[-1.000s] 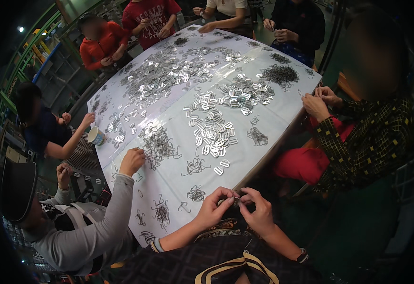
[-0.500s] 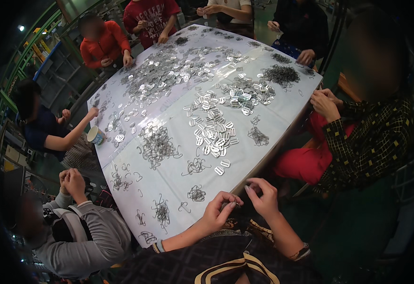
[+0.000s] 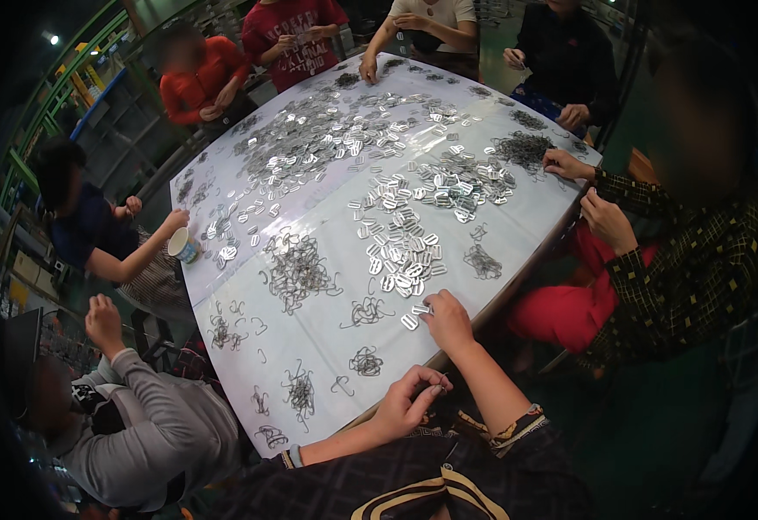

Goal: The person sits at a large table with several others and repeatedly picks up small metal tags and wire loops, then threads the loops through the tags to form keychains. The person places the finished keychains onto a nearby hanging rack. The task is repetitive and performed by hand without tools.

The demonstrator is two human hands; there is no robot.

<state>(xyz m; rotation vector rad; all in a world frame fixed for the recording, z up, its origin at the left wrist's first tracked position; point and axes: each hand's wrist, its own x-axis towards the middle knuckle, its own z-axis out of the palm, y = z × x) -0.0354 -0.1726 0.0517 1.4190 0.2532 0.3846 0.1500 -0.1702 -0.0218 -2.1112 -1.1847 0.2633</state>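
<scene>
My left hand is at the table's near edge, its thumb and fingers pinched together. Something small sits at the fingertips, too small to name. My right hand reaches over the table, finger and thumb closed at the end of a flat silver slotted buckle. A second slotted buckle lies just beside it. Beyond them spreads a heap of the same buckles. Left of my right hand is a small pile of thin dark wire hooks; a single hook lies near it.
The table has a pale cover. It bears a larger hook pile, a far buckle heap and a dark hook pile. A paper cup is by the left edge. Several people sit around, one in a grey sleeve at my left.
My right hand has left my left hand's side and moved forward to the buckle. My left hand stays near the edge. The co-worker on the right has reached a hand to the dark hook pile.
</scene>
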